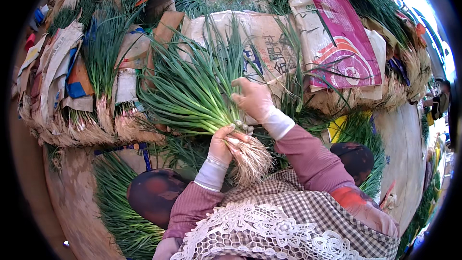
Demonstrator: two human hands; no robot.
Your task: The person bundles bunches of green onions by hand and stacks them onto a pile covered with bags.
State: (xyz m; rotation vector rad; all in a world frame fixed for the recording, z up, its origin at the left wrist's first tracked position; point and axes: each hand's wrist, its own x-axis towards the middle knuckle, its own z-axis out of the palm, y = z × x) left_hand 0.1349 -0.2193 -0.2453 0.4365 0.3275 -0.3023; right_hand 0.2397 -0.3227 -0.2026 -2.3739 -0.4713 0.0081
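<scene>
My left hand (pixel 221 148), thinly gloved, is closed around the lower stems of a bunch of spring onions (pixel 202 97). The green leaves fan out up and to the left. Long pale roots (pixel 252 160) hang beyond my fist. Several small whitish bulbs (pixel 243 126) show at the bunch's near side. My right hand (pixel 252 99), also gloved, is raised just right of the leaves, fingers apart and slightly bent, with nothing visible in its grasp. Beneath the hands lies a printed woven sack (pixel 267 48).
A magenta-and-white sack (pixel 346 43) lies at right over rooted bunches. Tied onions (pixel 104 57) and folded sacks (pixel 61 68) line the left. Loose onions (pixel 126 206) lie beside my left knee (pixel 155 195). Other people (pixel 442 97) are at the far right edge.
</scene>
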